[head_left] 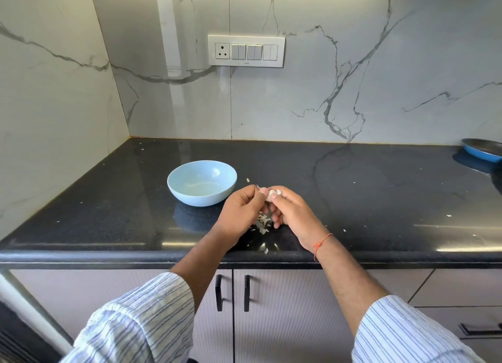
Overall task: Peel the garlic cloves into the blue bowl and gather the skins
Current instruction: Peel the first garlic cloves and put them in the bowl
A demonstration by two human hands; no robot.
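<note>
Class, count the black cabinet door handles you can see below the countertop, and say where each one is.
3. Two upright handles sit side by side under the counter's middle: the left handle and the right handle. A third handle lies horizontal on a drawer at far right, cut off by the frame; others may be hidden.

Single head-worn wide-angle view, looking forward and down from close above a dark countertop, marble wall filling the upper frame.
</note>
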